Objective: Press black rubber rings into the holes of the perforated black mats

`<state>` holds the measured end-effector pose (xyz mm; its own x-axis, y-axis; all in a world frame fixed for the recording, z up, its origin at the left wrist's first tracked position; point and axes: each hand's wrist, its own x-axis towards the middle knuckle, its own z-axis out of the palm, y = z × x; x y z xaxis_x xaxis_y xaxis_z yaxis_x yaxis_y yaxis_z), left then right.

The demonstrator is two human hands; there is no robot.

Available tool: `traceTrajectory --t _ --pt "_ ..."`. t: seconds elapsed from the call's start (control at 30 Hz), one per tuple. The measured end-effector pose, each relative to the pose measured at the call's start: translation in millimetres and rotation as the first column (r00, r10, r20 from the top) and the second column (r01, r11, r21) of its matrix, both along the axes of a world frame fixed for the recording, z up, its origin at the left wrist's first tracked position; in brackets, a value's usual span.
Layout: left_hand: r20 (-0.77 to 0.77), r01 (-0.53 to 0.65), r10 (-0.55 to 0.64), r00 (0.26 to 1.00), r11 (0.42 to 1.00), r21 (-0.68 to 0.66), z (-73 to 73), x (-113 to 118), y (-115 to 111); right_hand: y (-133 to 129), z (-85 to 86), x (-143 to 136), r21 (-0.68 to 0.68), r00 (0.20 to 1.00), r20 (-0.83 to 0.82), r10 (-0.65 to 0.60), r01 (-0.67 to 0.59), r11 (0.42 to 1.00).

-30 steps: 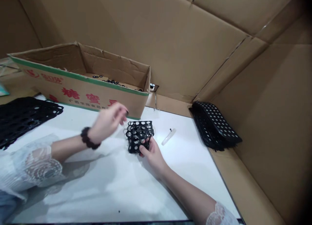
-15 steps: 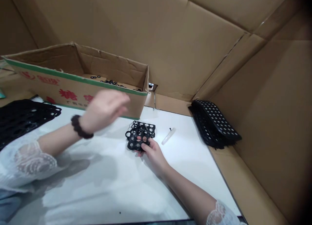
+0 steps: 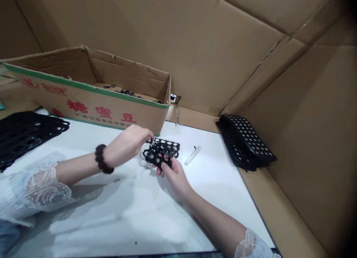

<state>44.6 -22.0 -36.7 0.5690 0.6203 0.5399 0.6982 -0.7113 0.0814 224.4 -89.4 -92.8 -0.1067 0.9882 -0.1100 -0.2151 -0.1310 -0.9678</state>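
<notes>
The right hand (image 3: 178,180) pinches the black holed sheet (image 3: 156,152) over the worktop (image 3: 223,198); the left hand (image 3: 126,146) seems to be picking at its far edge, its grip unclear. Further picking probably calls for a steady right hold.

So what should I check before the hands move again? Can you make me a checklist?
1. Right hand holding the small black holey sheet: ok.
2. Left hand up close to the sheet's far edge: ok.
3. Left fingers pinching something: cannot tell, the hand hides it.
4. Sheet lying flat and neat: not ok, it looks bunched up.
5. Clear tube away from both hands: ok.
6. Cardboard box open at the top: ok.
</notes>
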Motion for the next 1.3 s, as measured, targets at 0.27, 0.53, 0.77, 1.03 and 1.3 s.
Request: traceTrajectory --t 0.27,0.53,0.77,1.03,1.3 --pt "0.371 -0.605 0.488 0.79 0.718 0.344 67.8 -54.4 87.3 -2.2 -2.0 2.3 -0.05 0.999 -0.014 0.05 -0.051 0.997" --pt "-0.09 0.209 -0.191 0.977 0.938 0.277 17.6 -8.5 17.5 -0.3 1.4 5.7 -0.015 0.989 0.007 0.149 -0.149 0.989" --pt "-0.096 0.403 -0.444 0.891 0.87 -0.282 -23.8 12.8 -7.7 1.2 -0.5 3.9 0.006 0.992 0.093 0.08 -0.081 0.997" --pt "0.271 0.11 -0.058 0.961 0.978 -0.18 9.1 1.3 -1.5 -5.9 -1.5 -1.8 -0.016 0.989 0.047 0.14 -0.14 0.99" --pt "0.319 -0.486 0.398 0.86 0.828 0.278 95.7 -68.1 81.3 -4.4 1.2 2.5 -0.046 0.992 0.024 0.126 -0.125 0.991"
